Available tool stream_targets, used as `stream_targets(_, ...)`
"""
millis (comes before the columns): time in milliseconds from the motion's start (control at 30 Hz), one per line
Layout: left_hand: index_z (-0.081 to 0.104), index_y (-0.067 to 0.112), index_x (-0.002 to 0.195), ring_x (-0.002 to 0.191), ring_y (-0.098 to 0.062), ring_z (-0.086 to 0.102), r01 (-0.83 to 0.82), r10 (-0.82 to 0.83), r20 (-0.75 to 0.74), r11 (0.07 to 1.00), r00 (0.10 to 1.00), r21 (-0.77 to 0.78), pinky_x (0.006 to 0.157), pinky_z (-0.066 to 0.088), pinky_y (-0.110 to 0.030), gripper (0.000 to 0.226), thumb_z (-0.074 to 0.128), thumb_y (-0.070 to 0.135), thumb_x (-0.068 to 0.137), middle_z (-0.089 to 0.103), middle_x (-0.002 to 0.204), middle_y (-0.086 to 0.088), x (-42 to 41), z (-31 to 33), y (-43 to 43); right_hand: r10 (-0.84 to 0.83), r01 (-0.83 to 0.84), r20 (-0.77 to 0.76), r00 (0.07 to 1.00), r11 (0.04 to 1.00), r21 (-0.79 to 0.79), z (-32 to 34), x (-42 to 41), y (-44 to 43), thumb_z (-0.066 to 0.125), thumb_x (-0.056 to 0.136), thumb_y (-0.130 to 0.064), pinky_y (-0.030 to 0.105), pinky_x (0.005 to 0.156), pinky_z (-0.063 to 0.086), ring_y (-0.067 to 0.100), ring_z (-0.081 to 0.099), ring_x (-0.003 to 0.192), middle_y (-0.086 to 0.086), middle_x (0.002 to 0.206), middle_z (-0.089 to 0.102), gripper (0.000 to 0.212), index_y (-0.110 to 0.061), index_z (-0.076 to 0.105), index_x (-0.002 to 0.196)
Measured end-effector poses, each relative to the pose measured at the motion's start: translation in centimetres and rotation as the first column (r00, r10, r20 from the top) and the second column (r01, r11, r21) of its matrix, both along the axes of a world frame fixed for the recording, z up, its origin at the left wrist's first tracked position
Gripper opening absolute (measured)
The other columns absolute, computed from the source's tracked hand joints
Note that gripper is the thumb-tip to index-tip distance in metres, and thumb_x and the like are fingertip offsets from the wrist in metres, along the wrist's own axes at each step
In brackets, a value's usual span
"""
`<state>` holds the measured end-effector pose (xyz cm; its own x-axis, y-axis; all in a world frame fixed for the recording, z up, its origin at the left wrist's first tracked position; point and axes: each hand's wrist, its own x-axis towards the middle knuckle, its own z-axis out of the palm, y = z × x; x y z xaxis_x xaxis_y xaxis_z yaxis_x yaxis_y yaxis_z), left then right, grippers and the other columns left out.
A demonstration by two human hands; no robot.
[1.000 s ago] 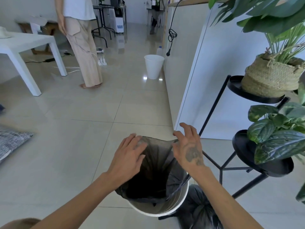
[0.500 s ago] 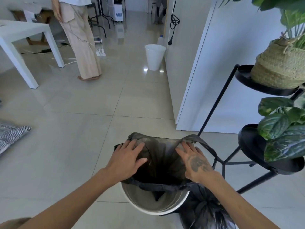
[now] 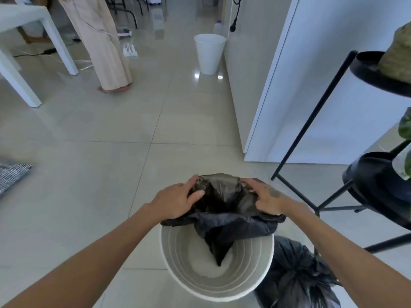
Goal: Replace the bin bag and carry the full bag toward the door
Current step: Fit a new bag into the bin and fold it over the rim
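Note:
A white round bin (image 3: 189, 283) stands on the tiled floor right below me. A fresh black bin bag (image 3: 224, 207) hangs over its far rim, its bottom drooping into the bin. My left hand (image 3: 175, 202) grips the bag's mouth on the left. My right hand (image 3: 264, 198) grips it on the right. The two hands hold the mouth apart over the far edge. The full black bag (image 3: 295, 278), tied at the top, sits on the floor against the bin's right side.
A black metal plant stand (image 3: 375, 181) with pots stands close on the right. A white cabinet (image 3: 278, 85) lies ahead right, with a second white bin (image 3: 209, 54) beside it. Another person (image 3: 102, 45) stands by a white table (image 3: 33, 41) at far left.
My view has tilted further down. Both hands have lowered and pulled the bag's mouth toward the bin's far rim, and more of the bare bin interior shows.

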<state>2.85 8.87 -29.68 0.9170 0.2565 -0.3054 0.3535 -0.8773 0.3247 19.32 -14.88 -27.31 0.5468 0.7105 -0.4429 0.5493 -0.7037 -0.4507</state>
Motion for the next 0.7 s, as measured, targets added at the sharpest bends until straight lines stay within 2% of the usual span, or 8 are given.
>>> stream_targets(100, 0.014, 0.038, 0.155, 0.122, -0.034, 0.057, -0.091, 0.095, 0.019, 0.983, 0.995, -0.162, 0.101, 0.045, -0.042, 0.075, 0.022, 0.076, 0.091, 0.062, 0.136, -0.011, -0.1, -0.7, 0.7, -0.144, 0.156, -0.219, 0.965, 0.987, 0.037, -0.2, 0.6, -0.5, 0.043, 0.087, 0.006, 0.040, 0.102, 0.050, 0.026, 0.056, 0.123, 0.005, 0.135, 0.059, 0.066, -0.027, 0.044, 0.144)
stream_targets(200, 0.017, 0.040, 0.155, 0.126, -0.027, 0.057, -0.102, 0.124, 0.062, 0.955, 0.990, -0.277, 0.106, 0.044, -0.039, 0.081, 0.036, 0.079, 0.087, 0.060, 0.140, -0.003, -2.1, -1.6, 0.9, -0.238, 0.312, -0.481, 0.844, 0.947, 0.078, -0.3, 0.3, -2.0, 0.038, 0.082, 0.015, 0.041, 0.097, 0.056, 0.022, 0.063, 0.116, 0.001, 0.127, 0.065, 0.065, -0.023, 0.055, 0.132)
stream_targets(267, 0.017, 0.041, 0.155, 0.125, -0.022, 0.059, -0.129, 0.170, 0.096, 0.933, 0.981, -0.337, 0.105, 0.045, -0.035, 0.086, 0.044, 0.080, 0.083, 0.062, 0.138, 0.003, -3.7, -2.0, 1.0, -0.253, 0.382, -0.549, 0.796, 0.914, 0.133, -1.0, 0.0, -3.1, 0.040, 0.079, 0.018, 0.043, 0.096, 0.056, 0.022, 0.066, 0.113, -0.001, 0.123, 0.069, 0.066, -0.024, 0.061, 0.124)
stream_targets(367, 0.014, 0.041, 0.155, 0.119, -0.018, 0.062, -0.111, 0.173, 0.171, 0.941, 0.970, -0.321, 0.100, 0.049, -0.033, 0.091, 0.047, 0.080, 0.080, 0.064, 0.133, 0.007, -5.9, -1.9, 0.7, -0.337, 0.525, -0.525, 0.781, 0.810, 0.261, -2.3, -1.2, -4.6, 0.041, 0.082, 0.024, 0.043, 0.101, 0.054, 0.021, 0.064, 0.117, 0.002, 0.127, 0.068, 0.063, -0.023, 0.065, 0.118)
stream_targets(467, 0.009, 0.043, 0.156, 0.126, -0.019, 0.056, -0.065, 0.118, 0.260, 0.977, 0.958, -0.204, 0.100, 0.049, -0.037, 0.089, 0.047, 0.077, 0.083, 0.051, 0.146, 0.006, -8.6, -2.4, -0.5, -0.367, 0.465, -0.293, 0.883, 0.772, 0.433, -4.2, -2.9, -6.3, 0.046, 0.085, 0.020, 0.036, 0.105, 0.050, 0.017, 0.062, 0.119, 0.000, 0.124, 0.068, 0.059, -0.028, 0.063, 0.115)
stream_targets(533, 0.009, 0.044, 0.156, 0.134, -0.018, 0.047, -0.072, 0.108, 0.331, 0.990, 0.938, -0.118, 0.100, 0.049, -0.038, 0.087, 0.045, 0.077, 0.085, 0.036, 0.156, 0.006, -10.3, -2.6, -1.1, -0.305, 0.212, 0.079, 0.949, 0.803, 0.557, -4.7, -4.1, -7.5, 0.051, 0.089, 0.007, 0.018, 0.104, 0.046, 0.012, 0.065, 0.111, -0.002, 0.120, 0.069, 0.047, -0.022, 0.063, 0.123)
stream_targets(600, 0.013, 0.040, 0.157, 0.140, -0.019, 0.040, -0.089, 0.089, 0.375, 0.996, 0.923, -0.018, 0.100, 0.048, -0.038, 0.085, 0.043, 0.076, 0.086, 0.028, 0.161, 0.003, -11.9, -3.0, -1.7, -0.236, -0.001, 0.356, 0.904, 0.832, 0.555, -5.3, -5.2, -8.6, 0.049, 0.089, -0.005, 0.004, 0.102, 0.037, 0.016, 0.066, 0.105, 0.004, 0.118, 0.070, 0.040, -0.009, 0.064, 0.126)
stream_targets(700, 0.026, 0.034, 0.156, 0.141, -0.023, 0.042, -0.050, 0.006, 0.450, 0.995, 0.893, 0.086, 0.099, 0.051, -0.036, 0.077, 0.036, 0.073, 0.091, 0.032, 0.160, -0.003, -13.9, -3.8, -2.4, -0.246, -0.038, 0.409, 0.879, 0.819, 0.573, -5.5, -6.6, -9.3, 0.044, 0.093, -0.014, 0.010, 0.106, 0.038, 0.023, 0.066, 0.112, 0.011, 0.125, 0.067, 0.038, -0.003, 0.065, 0.124)
